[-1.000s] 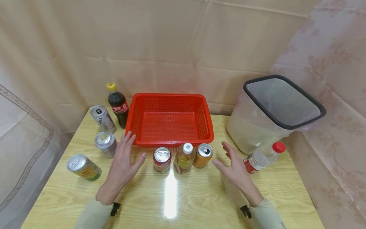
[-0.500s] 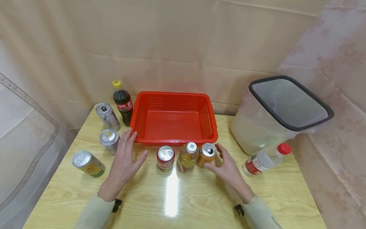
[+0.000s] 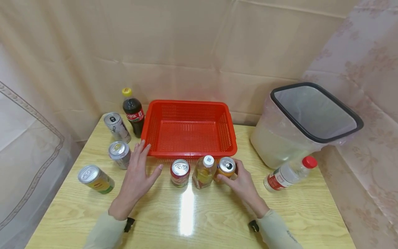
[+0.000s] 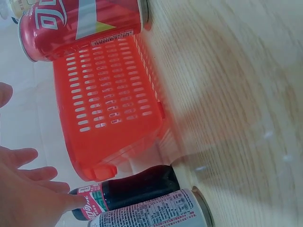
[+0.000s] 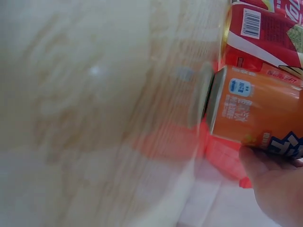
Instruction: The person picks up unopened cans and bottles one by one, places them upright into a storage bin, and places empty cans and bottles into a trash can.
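Note:
My right hand (image 3: 244,181) grips an orange soda can (image 3: 226,166), thumb on the near side and fingers behind it. The can (image 5: 255,106) stands on the table; in the right wrist view the fingers are partly hidden beyond it. Just left of it is a bottle (image 3: 204,174) with a white cap and yellowish contents, then a red can (image 3: 179,174). My left hand (image 3: 135,180) is spread with nothing in it, beside the front left corner of a red plastic basket (image 3: 189,153). Close to its fingers is a silver can (image 3: 119,154).
A cola bottle (image 3: 134,114) and a pale can (image 3: 117,128) stand at the back left, a yellow-green can (image 3: 97,179) at the left. On the right are a lined waste bin (image 3: 270,141) and a red-capped clear bottle (image 3: 286,177). Cloth (image 3: 174,41) hangs behind the table.
My right hand has moved left to the orange can and taken hold of it. The left hand stays near the basket corner, and the head view has shifted slightly.

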`<state>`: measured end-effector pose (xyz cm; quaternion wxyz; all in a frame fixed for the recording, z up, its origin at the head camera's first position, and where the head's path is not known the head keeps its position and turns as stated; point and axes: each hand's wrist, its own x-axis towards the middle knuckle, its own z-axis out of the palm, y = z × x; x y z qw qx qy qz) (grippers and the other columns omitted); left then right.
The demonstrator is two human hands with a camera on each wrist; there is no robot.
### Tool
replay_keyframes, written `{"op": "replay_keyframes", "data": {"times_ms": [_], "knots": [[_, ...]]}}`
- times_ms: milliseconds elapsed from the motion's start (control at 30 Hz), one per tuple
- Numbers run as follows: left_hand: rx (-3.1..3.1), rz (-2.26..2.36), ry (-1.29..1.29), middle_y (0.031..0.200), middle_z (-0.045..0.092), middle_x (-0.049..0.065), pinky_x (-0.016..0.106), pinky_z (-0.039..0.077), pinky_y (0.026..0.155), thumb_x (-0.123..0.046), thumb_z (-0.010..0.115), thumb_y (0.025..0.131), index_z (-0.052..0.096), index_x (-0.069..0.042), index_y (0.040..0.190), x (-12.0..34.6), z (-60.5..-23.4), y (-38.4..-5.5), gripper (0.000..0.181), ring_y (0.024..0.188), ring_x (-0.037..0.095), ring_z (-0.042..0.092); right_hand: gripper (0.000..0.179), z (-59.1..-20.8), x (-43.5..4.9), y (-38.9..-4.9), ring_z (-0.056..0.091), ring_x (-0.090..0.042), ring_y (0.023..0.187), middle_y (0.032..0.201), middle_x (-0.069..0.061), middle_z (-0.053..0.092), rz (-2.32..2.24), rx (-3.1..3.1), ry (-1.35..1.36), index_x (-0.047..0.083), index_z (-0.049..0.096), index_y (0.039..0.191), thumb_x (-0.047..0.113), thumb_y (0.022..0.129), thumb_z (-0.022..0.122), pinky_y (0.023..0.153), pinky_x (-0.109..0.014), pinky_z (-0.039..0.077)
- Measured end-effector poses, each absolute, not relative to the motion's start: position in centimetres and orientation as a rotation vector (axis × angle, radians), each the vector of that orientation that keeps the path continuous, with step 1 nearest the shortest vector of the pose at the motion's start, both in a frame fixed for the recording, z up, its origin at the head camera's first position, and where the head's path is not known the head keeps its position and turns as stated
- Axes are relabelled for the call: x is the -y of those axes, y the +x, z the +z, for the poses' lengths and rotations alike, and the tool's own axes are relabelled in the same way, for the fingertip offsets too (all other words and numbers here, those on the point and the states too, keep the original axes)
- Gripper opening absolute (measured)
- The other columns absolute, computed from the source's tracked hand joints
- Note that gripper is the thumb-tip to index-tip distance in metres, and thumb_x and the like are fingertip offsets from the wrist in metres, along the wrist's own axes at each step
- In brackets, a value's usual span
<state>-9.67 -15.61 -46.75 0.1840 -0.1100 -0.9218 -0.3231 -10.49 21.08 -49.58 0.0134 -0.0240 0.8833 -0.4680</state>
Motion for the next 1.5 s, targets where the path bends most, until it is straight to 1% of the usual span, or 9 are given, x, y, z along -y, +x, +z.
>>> {"op": "replay_keyframes", "data": {"times_ms": [467,567,667,767,900,967,1167,1367,1500], "knots": [[2.572,-0.919,-0.348,0.163,0.031,0.023,0.068,0.027,0.117,-0.029,0.075,0.089,0.042,0.005,0.151,14.8,-46.7,-10.0,0.078,0.151,0.047,0.025,0.07,-46.9,-23.7,-8.9,0.067,-0.034,0.111,0.121,-0.018,0.069,-1.426,-3.048,-0.185,-0.003,0.05,0.137,0.019,0.082,0.088,0.096,-0.053,0.054],[2.575,-0.919,-0.351,0.164,0.031,0.023,0.068,0.028,0.117,-0.028,0.076,0.089,0.042,0.005,0.151,14.7,-46.6,-10.0,0.078,0.151,0.046,0.025,0.069,-45.6,-24.3,-8.5,0.067,-0.032,0.107,0.118,-0.018,0.069,-1.413,-3.126,-0.21,-0.005,0.051,0.134,0.016,0.08,0.089,0.093,-0.037,0.054],[2.575,-0.926,-0.352,0.164,0.031,0.022,0.067,0.028,0.117,-0.027,0.076,0.089,0.042,0.005,0.151,14.6,-46.6,-10.0,0.078,0.151,0.046,0.025,0.071,-44.2,-24.8,-8.1,0.065,-0.026,0.103,0.117,-0.02,0.069,-1.443,-3.2,-0.263,-0.008,0.051,0.133,0.01,0.076,0.09,0.089,-0.017,0.048],[2.577,-0.94,-0.359,0.165,0.031,0.02,0.067,0.029,0.117,-0.028,0.076,0.089,0.042,0.004,0.152,14.3,-46.5,-9.9,0.078,0.151,0.046,0.025,0.07,-42.6,-25.4,-7.8,0.061,-0.016,0.101,0.118,-0.021,0.067,-1.529,-3.23,-0.351,-0.01,0.052,0.132,0.002,0.074,0.089,0.083,-0.008,0.043],[2.577,-0.95,-0.39,0.165,0.031,0.019,0.068,0.032,0.115,-0.03,0.076,0.09,0.041,0.003,0.153,13.8,-46.3,-9.9,0.079,0.151,0.045,0.026,0.071,-40.1,-26.3,-7.3,0.059,-0.002,0.103,0.118,-0.02,0.067,-1.613,-3.271,-0.468,-0.012,0.052,0.132,-0.005,0.071,0.086,0.085,-0.009,0.046],[2.583,-0.947,-0.403,0.165,0.03,0.019,0.067,0.031,0.116,-0.031,0.076,0.09,0.041,0.003,0.153,13.5,-46.2,-10.0,0.08,0.152,0.045,0.025,0.071,-38.9,-26.9,-7.1,0.059,0.001,0.103,0.116,-0.014,0.068,-1.643,-3.307,-0.532,-0.012,0.053,0.132,-0.003,0.07,0.086,0.086,-0.01,0.047],[2.656,-0.88,-0.395,0.165,0.031,0.023,0.063,0.021,0.122,-0.035,0.073,0.092,0.04,0.004,0.153,13.4,-46.3,-10.1,0.08,0.152,0.047,0.024,0.072,-34.7,-28.9,-6.3,0.064,-0.005,0.107,0.123,0.008,0.065,-1.777,-3.382,-0.602,-0.015,0.054,0.13,0.018,0.078,0.09,0.094,-0.012,0.048],[2.707,-0.85,-0.382,0.165,0.029,0.023,0.06,0.017,0.124,-0.039,0.071,0.094,0.039,0.003,0.155,13.5,-46.7,-10.2,0.081,0.152,0.047,0.022,0.065,-30.4,-30.6,-5.7,0.063,-0.017,0.108,0.124,-0.004,0.066,-2.056,-3.347,-0.516,-0.003,0.057,0.134,0.013,0.079,0.088,0.095,-0.016,0.05],[2.709,-0.861,-0.385,0.166,0.028,0.022,0.061,0.017,0.124,-0.04,0.071,0.094,0.038,0.002,0.155,13.5,-46.7,-10.2,0.081,0.152,0.047,0.021,0.068,-28.0,-31.9,-6.5,0.062,-0.021,0.107,0.123,-0.009,0.066,-2.258,-3.296,-0.501,-0.007,0.055,0.135,0.019,0.082,0.088,0.096,-0.019,0.051]]}}
